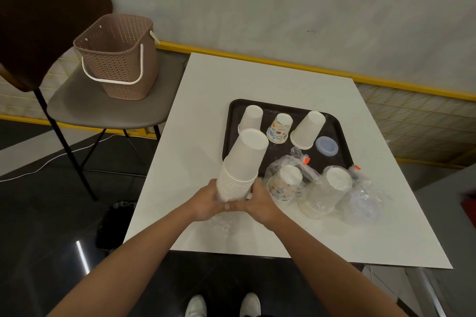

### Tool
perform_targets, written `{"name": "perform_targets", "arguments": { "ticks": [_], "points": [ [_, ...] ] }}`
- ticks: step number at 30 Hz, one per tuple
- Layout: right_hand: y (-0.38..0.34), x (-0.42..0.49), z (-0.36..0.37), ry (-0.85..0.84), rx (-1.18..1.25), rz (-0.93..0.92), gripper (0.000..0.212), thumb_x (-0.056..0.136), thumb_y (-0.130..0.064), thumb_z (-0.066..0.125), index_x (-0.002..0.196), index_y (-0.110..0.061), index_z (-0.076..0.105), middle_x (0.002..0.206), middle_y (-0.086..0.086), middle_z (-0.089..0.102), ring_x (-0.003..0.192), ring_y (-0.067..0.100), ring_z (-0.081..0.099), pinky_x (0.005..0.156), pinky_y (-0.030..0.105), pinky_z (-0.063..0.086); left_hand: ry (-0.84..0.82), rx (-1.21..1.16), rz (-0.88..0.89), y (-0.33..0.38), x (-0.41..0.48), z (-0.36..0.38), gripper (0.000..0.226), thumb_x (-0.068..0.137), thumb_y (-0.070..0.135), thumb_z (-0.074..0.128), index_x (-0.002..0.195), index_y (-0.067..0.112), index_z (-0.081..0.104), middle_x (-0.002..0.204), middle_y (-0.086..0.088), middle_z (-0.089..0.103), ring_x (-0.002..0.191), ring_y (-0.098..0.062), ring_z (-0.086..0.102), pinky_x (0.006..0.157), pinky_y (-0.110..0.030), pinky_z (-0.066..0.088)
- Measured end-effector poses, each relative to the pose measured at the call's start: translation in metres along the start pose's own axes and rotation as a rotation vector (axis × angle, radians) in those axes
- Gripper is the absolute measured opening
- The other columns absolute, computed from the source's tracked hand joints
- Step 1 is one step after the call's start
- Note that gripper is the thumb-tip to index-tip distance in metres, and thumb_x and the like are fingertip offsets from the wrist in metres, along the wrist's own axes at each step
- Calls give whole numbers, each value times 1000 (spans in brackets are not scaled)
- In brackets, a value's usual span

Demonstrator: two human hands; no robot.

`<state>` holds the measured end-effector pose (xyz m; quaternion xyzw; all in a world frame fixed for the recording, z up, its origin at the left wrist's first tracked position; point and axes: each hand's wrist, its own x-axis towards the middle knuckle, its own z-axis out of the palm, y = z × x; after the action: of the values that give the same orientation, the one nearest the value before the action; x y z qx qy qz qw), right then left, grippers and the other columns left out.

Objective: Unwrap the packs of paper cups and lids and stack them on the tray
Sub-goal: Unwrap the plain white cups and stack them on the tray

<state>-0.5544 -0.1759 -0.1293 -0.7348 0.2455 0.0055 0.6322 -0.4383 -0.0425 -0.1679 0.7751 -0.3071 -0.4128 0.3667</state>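
Both hands, left hand point(206, 201) and right hand point(258, 202), grip the base of an inverted white cup stack point(242, 165), held above the table point(195, 136). The stack tilts toward the black tray point(340, 136); wrapped packs point(286, 183) lie just right.

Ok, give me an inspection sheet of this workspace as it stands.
Surface: white table with a black tray on it.
Job's things: on the tray, upturned, stand the left white stack, the patterned stack and the right white stack, with a bluish lid beside them. The patterned pack and the white pack sit wrapped on the table.
Clutter: loose wrap at the right, and more under the hands.
Hands: left hand and right hand both grip the rim end of the held stack.
Cables: white cable on the floor.
Surroundings: chair bearing a basket; dark bag on the floor.
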Motion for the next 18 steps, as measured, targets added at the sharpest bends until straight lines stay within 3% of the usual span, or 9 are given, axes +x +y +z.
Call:
{"name": "perform_targets", "arguments": {
  "ticks": [2,4,11,18],
  "points": [
    [5,1,0,19,3,19,96,53,-9,89,135,-15,39,127,-2,56,121,14,50,94,26,49,-8,69,-27,12,-6,-3,94,59,60,76,137,24,37,127,6,56,114,-14,56,95,-36,50],
    [9,2,1,31,5,26,91,50,-9,89,130,-13,45,123,1,60,118,18,53,94,32,50,-3,135,-50,18,-9,-3,86,61,52,78,133,21,40,121,5,58,108,-16,57,90,-32,51],
    [8,5,2,46,-35,-15,94,44,-17,89,129,-12,47,121,5,61,115,20,57,89,31,53,17,227,-51,14,-5,-1,72,79,34,74,138,14,37,128,-6,57,112,-25,56,93,-34,48],
    [6,3,2,45,-21,-37,91,47,-13,87,128,-16,45,120,-1,60,114,14,57,83,23,51,-35,220,-21,18,-8,-1,63,86,35,65,140,17,37,131,-3,56,116,-24,55,95,-30,45]
  ]
}}
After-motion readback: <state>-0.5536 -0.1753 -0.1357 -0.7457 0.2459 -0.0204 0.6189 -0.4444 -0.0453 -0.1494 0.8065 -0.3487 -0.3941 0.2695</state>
